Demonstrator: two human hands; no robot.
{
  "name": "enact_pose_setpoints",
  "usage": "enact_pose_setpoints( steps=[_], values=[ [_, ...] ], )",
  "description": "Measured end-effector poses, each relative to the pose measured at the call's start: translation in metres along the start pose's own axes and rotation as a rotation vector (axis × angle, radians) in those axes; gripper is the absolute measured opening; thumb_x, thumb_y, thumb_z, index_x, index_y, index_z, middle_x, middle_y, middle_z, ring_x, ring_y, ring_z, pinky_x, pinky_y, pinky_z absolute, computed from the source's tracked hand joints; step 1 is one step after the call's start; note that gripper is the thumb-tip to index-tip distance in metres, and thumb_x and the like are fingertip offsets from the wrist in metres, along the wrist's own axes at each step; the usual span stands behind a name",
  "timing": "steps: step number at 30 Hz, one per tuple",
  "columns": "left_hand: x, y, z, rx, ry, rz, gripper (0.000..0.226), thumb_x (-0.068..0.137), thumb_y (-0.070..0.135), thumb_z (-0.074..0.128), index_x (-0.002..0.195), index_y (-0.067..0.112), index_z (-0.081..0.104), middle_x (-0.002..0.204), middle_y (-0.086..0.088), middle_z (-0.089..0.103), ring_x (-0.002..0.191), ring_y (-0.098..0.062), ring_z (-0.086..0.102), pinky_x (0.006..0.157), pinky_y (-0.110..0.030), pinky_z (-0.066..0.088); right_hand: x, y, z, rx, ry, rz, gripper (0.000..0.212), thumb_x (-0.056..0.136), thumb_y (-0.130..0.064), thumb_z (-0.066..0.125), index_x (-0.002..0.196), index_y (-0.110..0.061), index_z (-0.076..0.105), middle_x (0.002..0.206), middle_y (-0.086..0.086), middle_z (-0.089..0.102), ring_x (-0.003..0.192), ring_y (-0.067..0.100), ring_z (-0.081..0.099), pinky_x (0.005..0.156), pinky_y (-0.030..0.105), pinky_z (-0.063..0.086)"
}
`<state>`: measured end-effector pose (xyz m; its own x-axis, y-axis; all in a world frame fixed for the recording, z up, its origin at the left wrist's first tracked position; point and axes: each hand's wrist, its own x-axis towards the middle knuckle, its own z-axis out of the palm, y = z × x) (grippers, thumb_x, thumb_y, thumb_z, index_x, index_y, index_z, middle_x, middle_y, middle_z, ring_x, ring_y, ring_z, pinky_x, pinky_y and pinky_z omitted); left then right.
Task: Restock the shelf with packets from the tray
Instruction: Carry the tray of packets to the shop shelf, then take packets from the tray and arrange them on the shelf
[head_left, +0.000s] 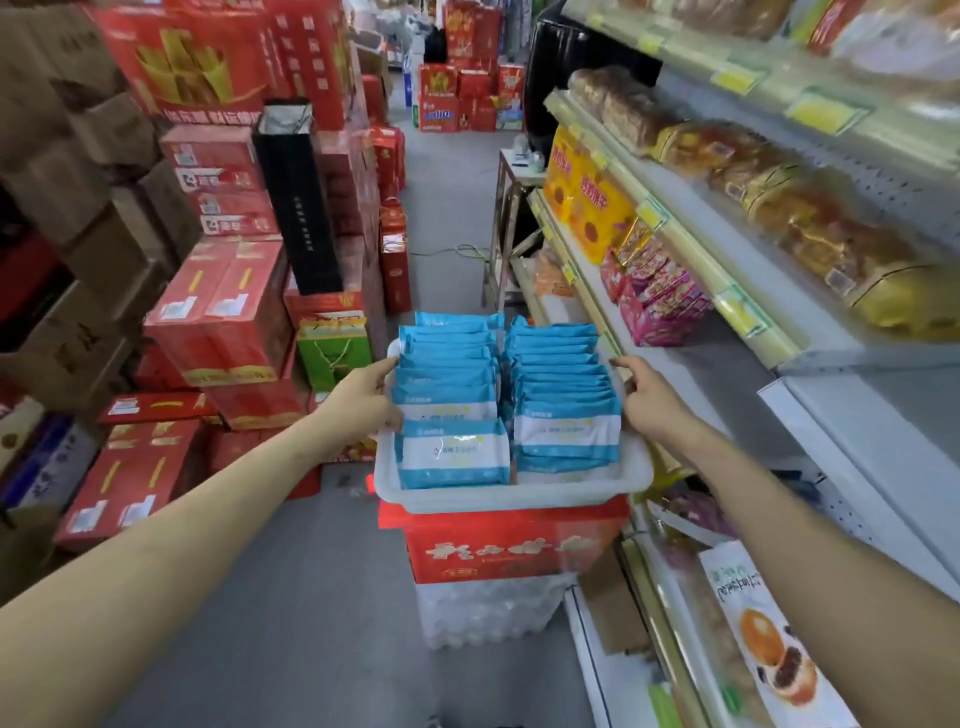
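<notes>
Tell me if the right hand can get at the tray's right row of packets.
Probably yes: the right hand is already at the edge of the tray, its fingers beside the right row of packets, and nothing covers them.

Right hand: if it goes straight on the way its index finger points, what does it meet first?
Likely the right-hand row of blue-and-white packets in the white plastic tray; the right hand is at its rim, though depth is unclear.
</notes>
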<state>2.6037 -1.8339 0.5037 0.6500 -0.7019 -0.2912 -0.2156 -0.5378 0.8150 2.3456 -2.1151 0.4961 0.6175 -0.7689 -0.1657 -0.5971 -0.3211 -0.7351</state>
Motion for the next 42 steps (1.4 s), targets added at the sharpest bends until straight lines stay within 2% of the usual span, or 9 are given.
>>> enact_pose_setpoints(
  steps=[3, 8, 11, 13, 23, 32, 37, 40, 42],
  values=[
    [0.022, 0.001, 0.013, -0.016, 0.033, -0.04, 0.11, 0.061, -0.002, 0.067, 0.161, 0.026, 0.033, 0.143, -0.002, 0.058, 0.118, -0.029, 0.064, 0.093, -0.05, 0.06, 0.027, 0.007, 0.001, -0.004, -0.011, 0.02, 0.066, 0.097, -0.013, 0.065, 0.156, -0.02, 0.035, 0.104, -0.006, 0.052, 0.106, 0.021, 0.053, 0.077, 0.03, 0.048],
    [0.038, -0.006, 0.037, -0.038, 0.075, -0.119, 0.107, 0.061, -0.006, 0.063, 0.16, 0.021, 0.035, 0.14, -0.006, 0.058, 0.121, -0.028, 0.06, 0.099, -0.046, 0.056, 0.055, 0.026, 0.005, -0.014, -0.076, 0.04, 0.075, 0.08, -0.04, 0.07, 0.148, -0.038, 0.038, 0.135, -0.003, 0.061, 0.12, 0.022, 0.061, 0.102, 0.048, 0.053],
    [0.046, -0.018, 0.043, -0.048, 0.104, -0.156, 0.105, 0.061, -0.003, 0.061, 0.16, 0.02, 0.036, 0.135, -0.007, 0.062, 0.111, -0.025, 0.064, 0.088, -0.038, 0.058, 0.057, 0.033, 0.014, 0.004, -0.117, 0.022, 0.069, 0.091, -0.024, 0.069, 0.152, -0.033, 0.037, 0.144, -0.002, 0.056, 0.125, 0.02, 0.056, 0.105, 0.044, 0.05],
    [0.048, -0.027, 0.046, -0.034, 0.103, -0.175, 0.103, 0.063, -0.004, 0.06, 0.16, 0.021, 0.035, 0.142, -0.007, 0.06, 0.118, -0.026, 0.063, 0.095, -0.041, 0.057, 0.054, 0.04, 0.022, -0.011, -0.143, 0.031, 0.067, 0.096, -0.018, 0.065, 0.153, -0.034, 0.033, 0.145, -0.001, 0.056, 0.126, 0.022, 0.057, 0.103, 0.044, 0.052],
    [0.036, -0.042, 0.053, 0.06, 0.038, -0.15, 0.091, 0.084, -0.014, 0.057, 0.163, 0.02, 0.027, 0.156, -0.005, 0.049, 0.139, -0.027, 0.05, 0.104, -0.043, 0.053, 0.044, 0.052, 0.03, -0.048, -0.184, 0.038, 0.076, 0.094, -0.026, 0.073, 0.156, -0.034, 0.029, 0.144, -0.003, 0.056, 0.121, 0.018, 0.058, 0.101, 0.045, 0.054],
    [0.02, -0.047, 0.055, 0.229, 0.036, -0.03, 0.073, 0.091, 0.01, 0.069, 0.157, 0.024, 0.041, 0.146, -0.003, 0.056, 0.13, -0.028, 0.057, 0.1, -0.042, 0.055, 0.019, 0.056, 0.031, -0.167, -0.164, -0.002, 0.088, 0.091, -0.024, 0.077, 0.162, -0.027, 0.025, 0.165, -0.002, 0.033, 0.148, 0.022, 0.039, 0.114, 0.037, 0.039],
    [0.014, -0.045, 0.064, 0.291, 0.031, 0.017, 0.07, 0.098, 0.012, 0.064, 0.161, 0.021, 0.033, 0.155, -0.009, 0.049, 0.136, -0.029, 0.051, 0.101, -0.038, 0.051, -0.003, 0.051, 0.015, -0.144, -0.026, -0.014, 0.062, 0.095, -0.015, 0.07, 0.152, -0.018, 0.043, 0.143, 0.005, 0.057, 0.115, 0.019, 0.058, 0.093, 0.033, 0.048],
    [0.009, -0.049, 0.068, 0.281, 0.091, 0.069, 0.06, 0.1, 0.013, 0.059, 0.157, 0.02, 0.04, 0.151, -0.01, 0.053, 0.133, -0.029, 0.054, 0.095, -0.035, 0.049, -0.01, 0.046, 0.004, -0.241, 0.075, -0.093, 0.053, 0.097, -0.011, 0.061, 0.147, -0.021, 0.05, 0.14, 0.005, 0.054, 0.121, 0.022, 0.058, 0.101, 0.042, 0.052],
    [0.003, -0.055, 0.072, 0.318, 0.144, 0.104, 0.057, 0.1, 0.017, 0.058, 0.155, 0.018, 0.042, 0.16, -0.012, 0.041, 0.145, -0.034, 0.04, 0.113, -0.043, 0.041, -0.015, 0.042, 0.006, -0.309, 0.111, -0.252, 0.039, 0.098, -0.011, 0.059, 0.136, -0.022, 0.058, 0.132, 0.0, 0.055, 0.119, 0.019, 0.058, 0.099, 0.04, 0.053]
  ],
)
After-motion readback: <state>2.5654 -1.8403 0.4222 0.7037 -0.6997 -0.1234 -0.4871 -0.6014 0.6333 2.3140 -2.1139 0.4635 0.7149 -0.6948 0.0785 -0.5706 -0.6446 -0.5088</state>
